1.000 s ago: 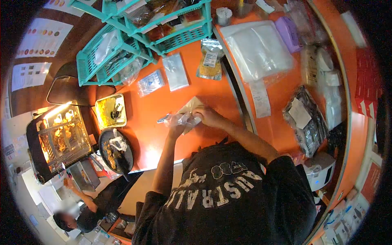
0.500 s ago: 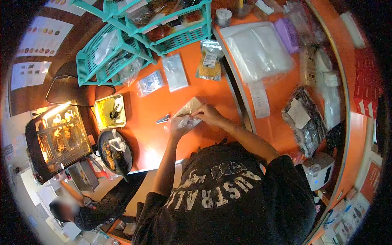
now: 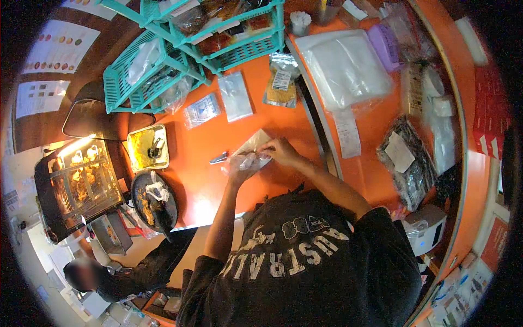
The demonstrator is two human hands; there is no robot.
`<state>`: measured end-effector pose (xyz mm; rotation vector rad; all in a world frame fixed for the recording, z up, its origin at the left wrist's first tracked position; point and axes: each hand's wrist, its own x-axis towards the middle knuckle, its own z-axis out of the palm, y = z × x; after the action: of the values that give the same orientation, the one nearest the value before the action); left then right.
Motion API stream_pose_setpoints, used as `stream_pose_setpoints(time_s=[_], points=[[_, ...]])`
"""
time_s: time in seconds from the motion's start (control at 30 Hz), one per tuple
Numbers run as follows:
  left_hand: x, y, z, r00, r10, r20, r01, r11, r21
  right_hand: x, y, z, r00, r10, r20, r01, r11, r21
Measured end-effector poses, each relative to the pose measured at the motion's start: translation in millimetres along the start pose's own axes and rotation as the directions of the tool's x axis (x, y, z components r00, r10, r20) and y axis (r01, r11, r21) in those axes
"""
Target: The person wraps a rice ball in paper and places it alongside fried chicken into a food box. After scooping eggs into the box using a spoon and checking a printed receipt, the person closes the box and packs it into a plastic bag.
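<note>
On the orange counter in front of my body lies a pale paper packet (image 3: 260, 139), its far corner pointing away from me. My left hand (image 3: 239, 166) is closed on crumpled clear plastic (image 3: 248, 161) at the near end of the packet. The fingers of my right hand (image 3: 279, 150) pinch at the packet's right side, close to my left hand; what lies between the fingertips is too small to tell. A small silvery-blue item (image 3: 218, 158) rests just left of my left hand. Farther off are a stack of clear bags (image 3: 236, 97) and a printed packet (image 3: 202, 111).
Teal baskets (image 3: 131, 76) stand at the back left. A tray with yellow residue (image 3: 163, 131), a dark pan (image 3: 143, 203) and a lit food warmer (image 3: 81, 185) are left. A labelled pouch (image 3: 280, 92) lies ahead, plastic bags (image 3: 346, 65) right. Another person (image 3: 114, 280) is at lower left.
The other person at lower left has shifted, and their raised arm is no longer seen by the warmer. My hands have barely moved and hold the same place at the packet.
</note>
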<state>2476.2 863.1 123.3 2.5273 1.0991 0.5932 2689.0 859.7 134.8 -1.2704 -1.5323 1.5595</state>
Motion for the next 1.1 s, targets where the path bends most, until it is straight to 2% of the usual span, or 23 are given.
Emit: stream_pose_setpoints(time_s=[0.03, 0.1, 0.2, 0.27, 0.3, 0.33, 0.37, 0.43, 0.47, 0.5, 0.53, 0.57, 0.63, 0.67, 0.7, 0.8, 0.87, 0.93, 0.97, 1.0, 1.03, 1.07, 1.1], points=[[-0.3, 0.4, 0.5, 1.000, 0.000, -0.001, 0.000, 1.000, 0.000, -1.0, 0.6, 1.0, 0.999, -0.032, -0.027, 0.031, 0.999, -0.030], [-3.4, 1.8, 2.0, 0.999, -0.005, 0.036, 0.000, 0.993, 0.120, -4.9, -4.9, 2.6, 0.997, -0.063, -0.053, 0.060, 0.996, -0.060], [-3.9, 1.1, 3.5, 1.000, -0.004, 0.009, 0.004, 0.996, 0.088, -6.0, -17.7, 5.3, 0.993, -0.107, -0.057, 0.101, 0.989, -0.106], [-1.9, 1.5, 0.4, 0.999, 0.003, 0.038, -0.005, 0.998, 0.059, -3.4, -19.1, 9.2, 0.991, -0.136, -0.002, 0.127, 0.928, -0.351], [-0.7, 2.2, -2.1, 0.998, 0.010, 0.065, -0.012, 0.999, 0.030, -3.3, -18.9, 9.0, 0.991, -0.136, -0.002, 0.127, 0.928, -0.350], [-9.9, -4.9, 8.4, 0.998, 0.010, 0.067, -0.012, 0.999, 0.030, -3.8, -18.2, 7.9, 0.949, -0.312, -0.048, 0.246, 0.826, -0.508], [-18.3, -10.9, 20.2, 0.997, -0.043, 0.062, 0.035, 0.991, 0.127, -4.9, -17.4, 6.2, 0.874, -0.482, -0.061, 0.329, 0.680, -0.656], [-10.0, -1.0, 13.6, 0.994, -0.093, 0.051, 0.080, 0.973, 0.217, -6.7, -3.6, 6.6, 0.910, -0.412, -0.046, 0.271, 0.676, -0.685], [15.0, 24.8, -19.3, 0.960, -0.201, 0.196, 0.163, 0.967, 0.195, -7.7, 2.3, 6.7, 0.940, -0.340, -0.032, 0.217, 0.668, -0.712], [29.9, 39.2, -37.8, 0.893, -0.296, 0.338, 0.245, 0.952, 0.185, -8.8, 1.7, 5.3, 0.940, -0.338, -0.033, 0.214, 0.667, -0.714], [16.7, 23.5, -18.3, 0.894, -0.295, 0.338, 0.245, 0.952, 0.183, -10.4, -0.6, 3.9, 0.940, -0.342, -0.008, 0.225, 0.637, -0.737], [-9.4, -4.7, 16.5, 0.911, -0.316, 0.264, 0.362, 0.920, -0.147, -11.9, -1.9, 3.4, 0.939, -0.344, 0.019, 0.237, 0.607, -0.759], [-12.9, -4.4, 18.8, 0.909, -0.364, 0.201, 0.416, 0.781, -0.466, -8.4, 15.7, 12.4, 0.921, -0.387, -0.036, 0.246, 0.653, -0.716], [11.7, 22.9, -12.2, 0.938, -0.319, 0.136, 0.344, 0.906, -0.245, -7.2, 23.2, 15.9, 0.899, -0.429, -0.094, 0.261, 0.693, -0.672], [25.5, 38.5, -30.7, 0.962, -0.259, 0.085, 0.260, 0.965, -0.001, -8.6, 18.8, 14.9, 0.900, -0.428, -0.087, 0.265, 0.693, -0.670], [17.0, 24.1, -30.5, 0.933, -0.314, 0.176, 0.314, 0.949, 0.032, -11.0, -1.5, 6.4, 0.911, -0.411, -0.035, 0.259, 0.635, -0.728], [16.0, 15.8, -38.4, 0.982, -0.186, 0.041, 0.184, 0.982, 0.038, -9.1, -2.3, -1.5, 0.960, -0.279, 0.028, 0.207, 0.639, -0.741], [4.2, 1.7, -22.6, 0.942, -0.323, 0.092, 0.335, 0.928, -0.166, -5.7, 1.4, 3.0, 0.972, -0.236, 0.020, 0.170, 0.634, -0.754], [-14.3, -20.1, 12.7, 0.867, -0.475, 0.153, 0.453, 0.620, -0.641, -2.8, 3.5, 4.0, 0.979, -0.205, 0.016, 0.143, 0.622, -0.770], [-32.5, -41.4, 47.4, 0.764, -0.611, 0.209, 0.354, 0.126, -0.927, -3.6, 6.1, 4.9, 0.978, -0.206, 0.017, 0.144, 0.620, -0.771], [-26.8, -38.7, 39.6, 0.821, -0.550, 0.152, 0.368, 0.307, -0.878, -4.4, 8.4, 5.8, 0.929, -0.368, -0.030, 0.213, 0.600, -0.771], [-21.8, -35.7, 30.6, 0.850, -0.511, 0.127, 0.363, 0.395, -0.844, -5.7, 10.5, 5.8, 0.851, -0.520, -0.076, 0.277, 0.567, -0.776], [-14.7, -30.7, 19.2, 0.877, -0.470, 0.101, 0.350, 0.481, -0.804, -7.5, 8.1, 4.5, 0.849, -0.524, -0.075, 0.277, 0.560, -0.781]])
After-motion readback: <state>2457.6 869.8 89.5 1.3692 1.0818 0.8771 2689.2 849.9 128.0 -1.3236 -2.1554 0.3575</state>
